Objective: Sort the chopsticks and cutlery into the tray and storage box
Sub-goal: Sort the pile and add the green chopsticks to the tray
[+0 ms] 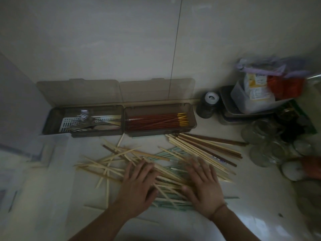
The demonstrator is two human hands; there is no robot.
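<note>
Chopsticks, pale wood: loose heap at the counter's middle, under your hands. Your left hand and right hand lie flat on it, fingers spread, gripping nothing. Dark brown chopsticks: right of the heap. Storage box, lid up, by the back wall: red chopsticks. Tray beside it, left: forks.
</note>
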